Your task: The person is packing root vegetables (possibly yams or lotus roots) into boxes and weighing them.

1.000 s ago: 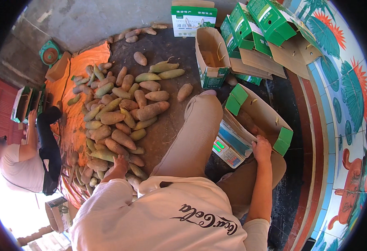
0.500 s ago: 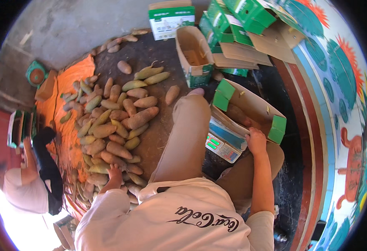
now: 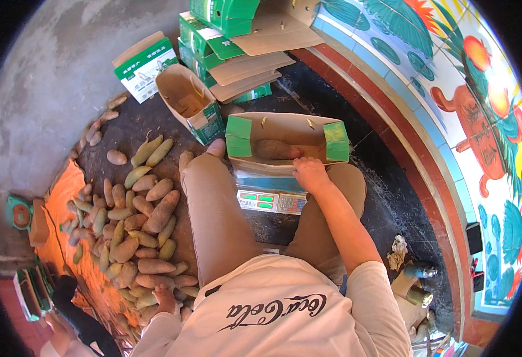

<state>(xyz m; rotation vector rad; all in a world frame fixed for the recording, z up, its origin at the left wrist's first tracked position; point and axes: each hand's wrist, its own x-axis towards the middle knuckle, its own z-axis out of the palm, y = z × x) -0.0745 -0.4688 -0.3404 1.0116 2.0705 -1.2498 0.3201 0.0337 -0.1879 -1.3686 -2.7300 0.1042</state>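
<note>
A heap of long reddish-brown and greenish tubers [image 3: 145, 238], like large sweet potatoes, lies to my left. My left hand [image 3: 164, 297] rests at the heap's near edge with its fingers apart, touching the tubers. An open cardboard carton [image 3: 267, 163] with green end flaps stands on a digital scale [image 3: 276, 201] between my knees. Inside the carton lies one reddish tuber [image 3: 276, 149]. The fingers of my right hand [image 3: 311, 174] are bent over the carton's near rim, by its right end. The scale's display is lit green.
Another open carton [image 3: 186, 98] stands beyond my left knee, near a white-and-green box [image 3: 145, 68] and stacked green cartons [image 3: 225, 47]. An orange sheet [image 3: 65, 178] lies under the heap. Crumpled paper [image 3: 398, 253] is on the right. Another person's arm [image 3: 59, 333] shows lower left.
My view has turned to the right, so the carton and scale now sit mid-picture. My right hand stays on the carton's rim and my left on the heap.
</note>
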